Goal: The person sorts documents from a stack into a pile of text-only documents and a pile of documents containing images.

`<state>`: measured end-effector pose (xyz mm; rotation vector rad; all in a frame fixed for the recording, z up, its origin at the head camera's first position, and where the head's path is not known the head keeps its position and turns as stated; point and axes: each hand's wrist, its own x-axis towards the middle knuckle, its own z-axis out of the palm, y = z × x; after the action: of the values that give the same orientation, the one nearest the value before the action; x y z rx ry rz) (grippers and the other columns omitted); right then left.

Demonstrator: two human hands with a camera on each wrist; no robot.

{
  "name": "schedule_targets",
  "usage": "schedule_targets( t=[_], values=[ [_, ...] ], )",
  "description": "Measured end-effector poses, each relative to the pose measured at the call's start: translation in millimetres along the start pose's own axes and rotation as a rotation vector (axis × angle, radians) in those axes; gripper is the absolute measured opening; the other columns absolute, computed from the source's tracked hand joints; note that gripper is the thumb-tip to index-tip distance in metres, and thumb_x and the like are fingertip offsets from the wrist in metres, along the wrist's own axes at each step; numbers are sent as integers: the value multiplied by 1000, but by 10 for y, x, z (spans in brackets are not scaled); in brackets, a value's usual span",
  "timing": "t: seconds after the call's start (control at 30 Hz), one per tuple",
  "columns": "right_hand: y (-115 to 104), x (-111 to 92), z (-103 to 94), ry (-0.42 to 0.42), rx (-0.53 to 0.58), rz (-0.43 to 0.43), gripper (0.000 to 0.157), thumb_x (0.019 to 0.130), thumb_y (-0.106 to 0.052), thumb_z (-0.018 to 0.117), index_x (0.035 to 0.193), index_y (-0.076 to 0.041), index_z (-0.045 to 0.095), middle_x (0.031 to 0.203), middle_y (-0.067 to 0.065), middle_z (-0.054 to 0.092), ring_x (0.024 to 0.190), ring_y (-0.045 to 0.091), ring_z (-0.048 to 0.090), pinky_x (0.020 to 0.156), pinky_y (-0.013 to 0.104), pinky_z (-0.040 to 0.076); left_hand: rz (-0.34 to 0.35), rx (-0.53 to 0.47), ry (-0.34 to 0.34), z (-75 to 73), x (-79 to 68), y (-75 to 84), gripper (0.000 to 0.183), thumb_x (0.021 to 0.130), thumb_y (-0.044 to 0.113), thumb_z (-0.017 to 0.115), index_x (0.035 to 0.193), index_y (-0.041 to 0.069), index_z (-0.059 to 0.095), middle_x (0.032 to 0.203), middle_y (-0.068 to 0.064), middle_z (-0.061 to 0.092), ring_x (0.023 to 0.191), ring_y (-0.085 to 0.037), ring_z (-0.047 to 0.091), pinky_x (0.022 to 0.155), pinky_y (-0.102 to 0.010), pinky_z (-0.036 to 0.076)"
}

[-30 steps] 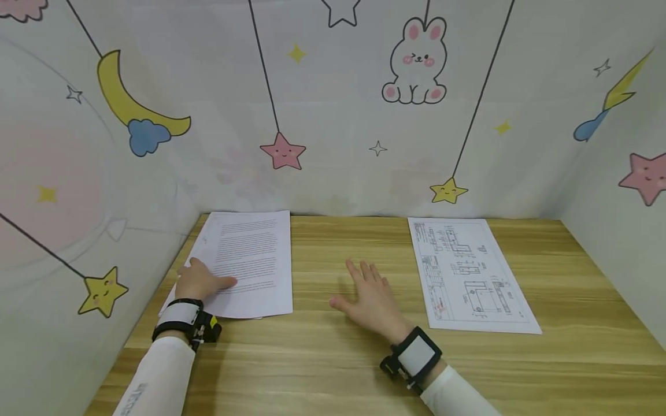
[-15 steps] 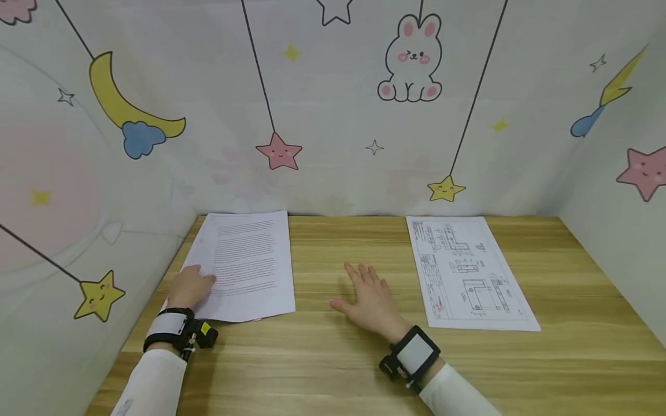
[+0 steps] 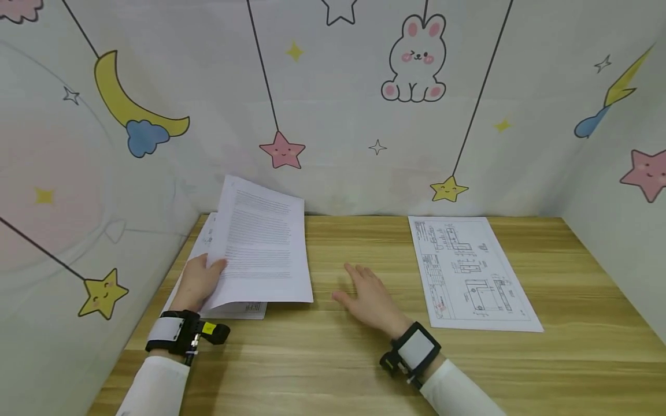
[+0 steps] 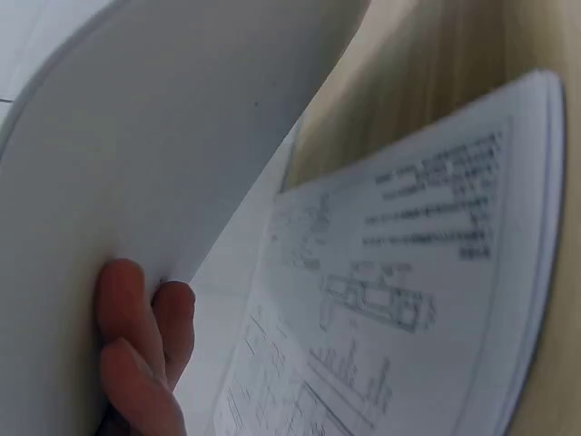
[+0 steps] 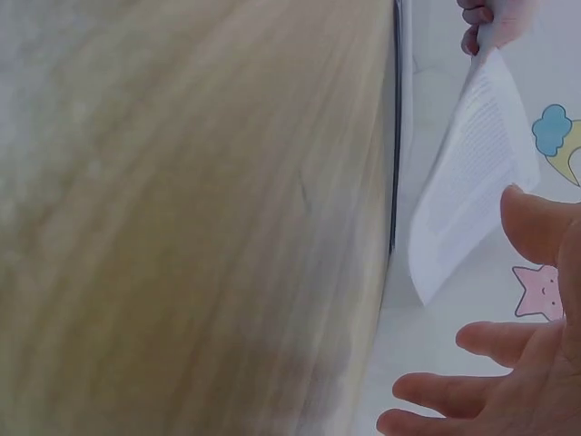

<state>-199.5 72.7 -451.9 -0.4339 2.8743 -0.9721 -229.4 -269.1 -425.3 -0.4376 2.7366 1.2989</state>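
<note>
My left hand (image 3: 196, 281) grips the left edge of a printed sheet of paper (image 3: 265, 242), thumb on top and fingers curled beneath. The sheet is raised and tilted, its far end lifted in front of the backdrop. Below it lies a stack of papers (image 4: 390, 272) with a technical drawing on top, partly hidden by the raised sheet in the head view. Over the middle of the table my right hand (image 3: 372, 300) holds nothing, its fingers spread and relaxed. In the right wrist view the lifted sheet hangs from the left hand.
A drawing sheet (image 3: 473, 274) lies flat on the right side of the wooden table (image 3: 312, 364). A white cloth backdrop (image 3: 343, 115) printed with stars, a moon and a rabbit stands along the back and both sides.
The left hand slid to the stack's left edge, took hold of the printed sheet and raised it rightward, uncovering the drawing beneath. The right hand stayed nearly still.
</note>
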Motion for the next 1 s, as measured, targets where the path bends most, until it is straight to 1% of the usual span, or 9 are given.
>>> schedule_targets(
  t=[0.07,0.13,0.2,0.3,0.37,0.57,0.7,0.83,1.0],
  values=[
    [13,10,-16,6,31,6,72,88,-51,52,144,-9,33,146,24,37,136,39,31,110,55,27,15,-25,-17,54,-5,43,58,99,32,38,138,-10,33,127,-30,49,104,-34,53,79,-42,50],
    [21,23,-33,16,72,6,71,90,-50,50,144,-7,33,146,22,38,135,38,34,110,54,28,29,-44,-38,125,-11,85,54,99,33,39,135,-7,39,119,-25,55,91,-26,57,66,-31,49],
    [32,33,-52,21,126,20,70,91,-50,48,144,-7,32,146,20,38,135,36,34,110,53,28,38,-55,-55,209,-16,128,51,99,33,39,134,-4,42,113,-21,58,81,-20,60,60,-25,48],
    [50,41,-80,29,219,58,69,92,-47,47,145,-6,31,147,19,38,135,36,34,110,54,28,61,-91,-86,337,-29,187,48,99,32,40,134,0,43,109,-19,61,74,-15,62,59,-26,50],
    [67,48,-98,28,272,94,71,92,-50,46,146,-8,29,147,18,37,136,36,34,110,55,28,69,-120,-97,417,-33,228,47,99,33,40,134,2,43,109,-18,62,74,-13,62,60,-26,51],
    [127,109,-142,26,446,165,81,90,-56,46,149,-8,19,150,20,32,135,38,34,106,57,33,95,-187,-99,653,-67,400,46,99,33,39,134,5,43,109,-16,61,81,-17,62,63,-26,51],
    [183,141,-197,53,601,241,81,90,-53,47,150,-10,13,147,22,34,130,38,41,103,55,38,126,-225,-90,840,-92,521,43,99,32,41,132,6,45,108,-14,61,84,-19,61,66,-26,50],
    [255,177,-255,67,718,304,72,94,-47,44,150,-14,12,139,18,43,121,32,48,101,52,38,146,-271,-82,1004,-129,608,38,98,30,43,129,8,48,103,-13,63,80,-19,62,64,-28,50],
    [345,201,-297,93,809,339,55,98,-30,42,148,-16,20,141,9,42,127,26,39,109,50,28,141,-307,-119,1168,-187,686,36,98,29,45,126,8,50,98,-13,63,76,-18,62,61,-28,51]
  ],
)
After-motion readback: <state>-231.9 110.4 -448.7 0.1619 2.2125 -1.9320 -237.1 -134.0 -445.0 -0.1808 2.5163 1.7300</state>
